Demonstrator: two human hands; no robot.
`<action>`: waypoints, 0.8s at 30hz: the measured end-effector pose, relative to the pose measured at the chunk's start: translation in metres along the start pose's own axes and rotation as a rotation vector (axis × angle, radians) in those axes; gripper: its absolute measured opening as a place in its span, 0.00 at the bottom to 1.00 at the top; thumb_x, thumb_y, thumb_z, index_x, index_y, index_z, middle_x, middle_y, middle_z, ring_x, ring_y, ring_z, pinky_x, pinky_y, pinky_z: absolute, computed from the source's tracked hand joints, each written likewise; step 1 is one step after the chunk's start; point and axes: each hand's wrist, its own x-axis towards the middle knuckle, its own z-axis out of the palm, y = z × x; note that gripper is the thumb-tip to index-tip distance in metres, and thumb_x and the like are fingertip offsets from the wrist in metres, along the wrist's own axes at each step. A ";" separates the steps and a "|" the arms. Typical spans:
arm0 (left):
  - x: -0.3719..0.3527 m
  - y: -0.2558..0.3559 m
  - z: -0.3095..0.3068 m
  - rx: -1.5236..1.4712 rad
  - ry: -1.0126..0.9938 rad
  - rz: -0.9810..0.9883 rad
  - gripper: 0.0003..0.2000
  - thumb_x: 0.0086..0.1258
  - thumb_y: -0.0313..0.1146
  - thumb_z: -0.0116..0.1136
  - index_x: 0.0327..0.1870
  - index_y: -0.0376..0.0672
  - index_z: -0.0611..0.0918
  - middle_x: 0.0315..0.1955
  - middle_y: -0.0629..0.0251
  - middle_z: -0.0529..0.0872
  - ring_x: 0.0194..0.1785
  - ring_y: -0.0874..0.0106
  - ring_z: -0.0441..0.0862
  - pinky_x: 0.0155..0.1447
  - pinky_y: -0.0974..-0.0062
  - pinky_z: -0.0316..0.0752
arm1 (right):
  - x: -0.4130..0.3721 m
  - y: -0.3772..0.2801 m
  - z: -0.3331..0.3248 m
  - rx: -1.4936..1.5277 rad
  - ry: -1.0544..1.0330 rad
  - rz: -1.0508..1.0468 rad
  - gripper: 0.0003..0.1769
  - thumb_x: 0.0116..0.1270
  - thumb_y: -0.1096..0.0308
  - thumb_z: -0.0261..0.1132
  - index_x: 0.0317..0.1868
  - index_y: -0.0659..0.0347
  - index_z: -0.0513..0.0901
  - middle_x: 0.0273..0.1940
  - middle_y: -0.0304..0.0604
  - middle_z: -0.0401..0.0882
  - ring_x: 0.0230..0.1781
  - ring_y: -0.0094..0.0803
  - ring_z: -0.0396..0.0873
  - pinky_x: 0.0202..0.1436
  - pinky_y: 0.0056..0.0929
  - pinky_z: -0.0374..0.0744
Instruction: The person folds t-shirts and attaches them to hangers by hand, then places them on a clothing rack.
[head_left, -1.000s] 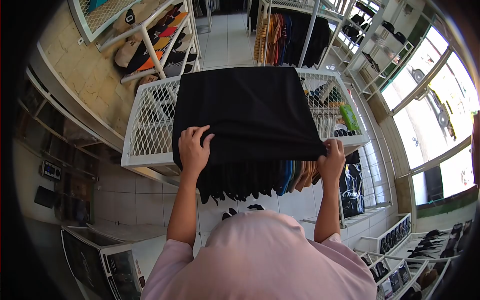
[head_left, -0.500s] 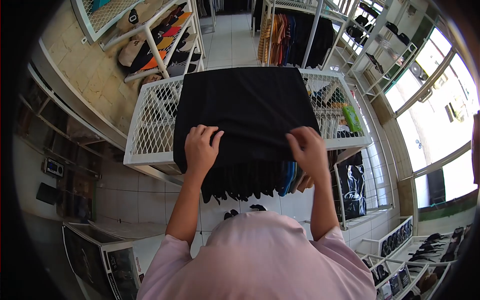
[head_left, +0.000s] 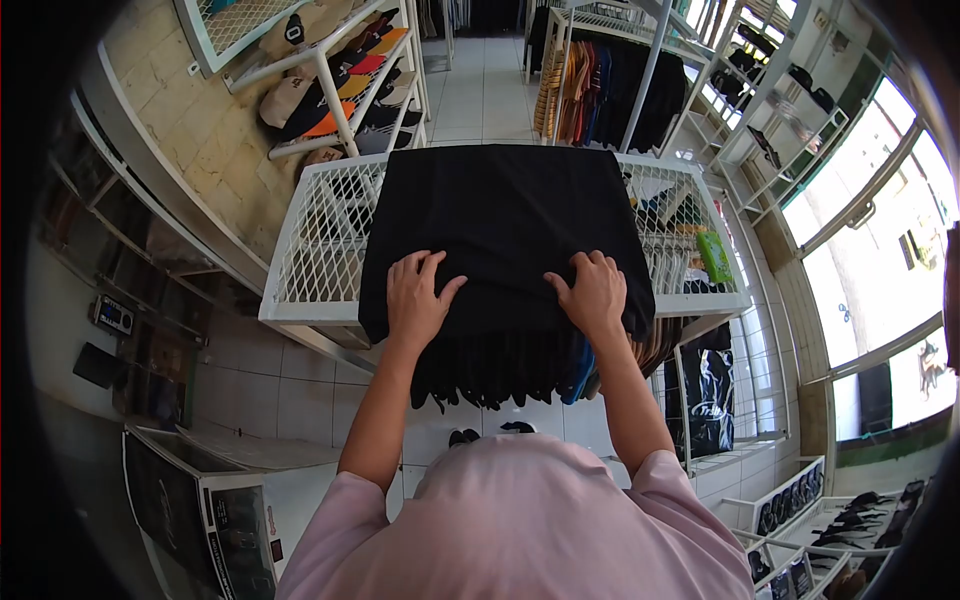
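A piece of black cloth, possibly a garment, lies spread over the white mesh top of a rack, its near edge hanging over the front. My left hand rests on the near left part of the cloth, thumb held apart from the fingers. On the near right part lies my right hand, its fingers also apart and its thumb pointing inward. Slight creases run across the fabric between both hands. Below the mesh top hang several dark garments, with a blue one toward the right.
A green packet sits at the rack's right end. Caps fill a white shelf at the left. Shirts on hangers stand behind, and a black printed bag is at the lower right. Glass doors line the right side.
My right hand has moved left and come down flat on the cloth. My left thumb and fingers have spread wider. The camera view has shifted slightly.
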 end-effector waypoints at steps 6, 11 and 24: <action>0.009 -0.016 -0.007 0.012 -0.149 -0.080 0.42 0.71 0.71 0.64 0.73 0.43 0.82 0.70 0.51 0.79 0.78 0.52 0.71 0.84 0.42 0.59 | 0.015 0.008 -0.012 -0.060 -0.107 0.058 0.47 0.55 0.28 0.79 0.60 0.60 0.87 0.55 0.50 0.83 0.60 0.47 0.81 0.65 0.48 0.76; 0.005 -0.019 0.002 0.039 -0.171 -0.132 0.44 0.69 0.73 0.66 0.77 0.46 0.80 0.81 0.47 0.70 0.86 0.49 0.61 0.87 0.38 0.52 | 0.023 0.032 -0.003 -0.015 -0.118 0.036 0.61 0.52 0.22 0.77 0.75 0.60 0.79 0.71 0.60 0.76 0.75 0.55 0.72 0.77 0.53 0.70; -0.068 -0.048 -0.043 -0.184 -0.005 0.094 0.19 0.71 0.35 0.74 0.62 0.49 0.91 0.66 0.63 0.89 0.76 0.57 0.79 0.80 0.46 0.66 | -0.077 0.087 -0.017 0.348 0.094 -0.230 0.24 0.66 0.69 0.77 0.63 0.57 0.90 0.66 0.49 0.86 0.76 0.50 0.77 0.82 0.54 0.69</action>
